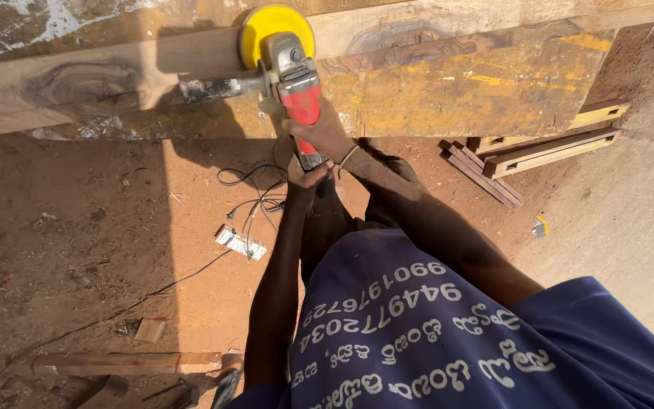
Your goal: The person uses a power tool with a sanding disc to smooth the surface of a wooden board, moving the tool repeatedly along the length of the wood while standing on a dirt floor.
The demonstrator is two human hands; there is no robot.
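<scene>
Angle grinder (295,83): red-and-grey body, long axis running 6 to 12 o'clock, round yellow disc (275,32) at 12 against rough timber slab (433,68). Right hand (319,130) wraps the body; left hand (306,176) grips its tail end. Black cable (255,193) on dusty red floor (77,227).

plank (77,83) ends cropped, grinder (297,91) grip hidden

Open dirt floor (77,227) left of the arms — cable tangle (255,193), power strip (241,242) underfoot.
</scene>
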